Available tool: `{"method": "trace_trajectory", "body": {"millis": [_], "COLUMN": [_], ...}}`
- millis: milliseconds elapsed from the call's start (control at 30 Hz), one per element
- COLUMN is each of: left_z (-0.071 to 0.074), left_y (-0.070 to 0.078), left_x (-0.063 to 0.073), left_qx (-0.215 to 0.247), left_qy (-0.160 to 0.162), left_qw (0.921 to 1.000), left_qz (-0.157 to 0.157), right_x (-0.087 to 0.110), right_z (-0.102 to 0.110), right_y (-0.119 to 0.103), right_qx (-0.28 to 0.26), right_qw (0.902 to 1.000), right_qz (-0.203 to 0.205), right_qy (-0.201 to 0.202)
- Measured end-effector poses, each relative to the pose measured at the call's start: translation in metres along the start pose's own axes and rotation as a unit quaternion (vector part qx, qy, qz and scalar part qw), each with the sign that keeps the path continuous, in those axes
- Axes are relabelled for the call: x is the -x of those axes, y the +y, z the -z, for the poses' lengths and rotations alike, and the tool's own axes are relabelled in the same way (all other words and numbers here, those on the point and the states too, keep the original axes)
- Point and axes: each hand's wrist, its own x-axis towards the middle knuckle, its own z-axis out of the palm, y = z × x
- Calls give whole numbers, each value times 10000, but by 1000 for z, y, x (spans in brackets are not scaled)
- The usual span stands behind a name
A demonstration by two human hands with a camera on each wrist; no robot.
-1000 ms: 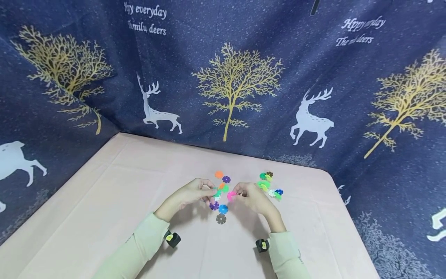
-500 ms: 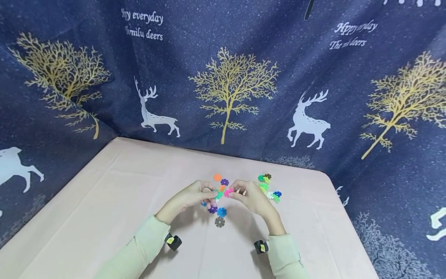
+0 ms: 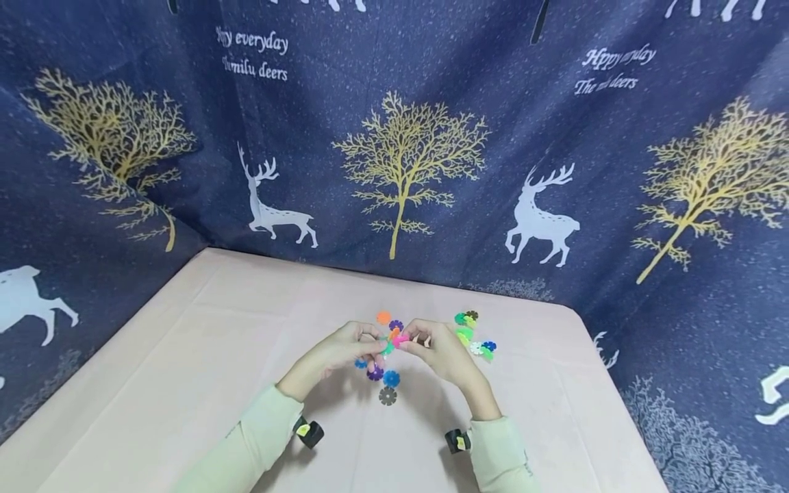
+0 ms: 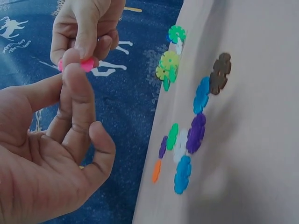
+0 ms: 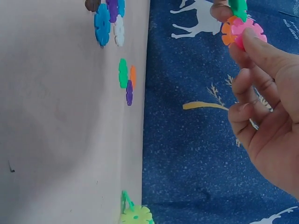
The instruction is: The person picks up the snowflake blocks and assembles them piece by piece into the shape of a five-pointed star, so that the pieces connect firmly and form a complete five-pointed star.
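My left hand (image 3: 345, 346) pinches a teal-green notched plastic flower disc (image 5: 239, 8) above the table. An orange flower disc (image 5: 227, 32) sits against it, apparently joined. Between thumb and fingers, my right hand (image 3: 445, 352) grips a pink flower disc (image 5: 250, 33), which overlaps the orange one in the right wrist view. I cannot tell whether pink and orange are interlocked. The left wrist view shows the pink disc partly behind the left fingertips, with the green one hidden.
Loose flower discs lie below the hands, among them a brown disc (image 3: 387, 396), a blue disc (image 3: 391, 378) and a purple disc (image 4: 196, 133). To the right lies a group with a yellow-green disc (image 4: 169, 60). A patterned blue cloth (image 3: 296, 171) hangs behind the pale table (image 3: 234, 356).
The right hand has brought the pink disc leftward, from apart to up against the green and orange discs. The left hand keeps its grip. The head view has tilted slightly upward.
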Motion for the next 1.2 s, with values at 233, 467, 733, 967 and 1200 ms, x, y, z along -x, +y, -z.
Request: {"method": "trace_trajectory", "body": {"millis": [233, 467, 733, 967, 1200], "left_z": [-5, -6, -7, -8, -11], "left_y": [4, 4, 3, 1, -1], "left_x": [-1, -3, -5, -7, -9], "left_qx": [257, 366, 751, 942, 871], "left_qy": [102, 90, -1, 48, 190], "left_qw": [9996, 9993, 9970, 9952, 9958], "left_qz": [-39, -52, -195, -262, -218], "right_x": [2, 4, 4, 9, 5], "right_z": [3, 3, 1, 10, 4], "right_y": [1, 2, 2, -23, -9], "right_qx": [-169, -658, -678, -748, -822], "right_qw": [9997, 9977, 9976, 9967, 9961], "right_qz": [174, 109, 41, 131, 33], "right_qy": [22, -99, 136, 296, 327]}}
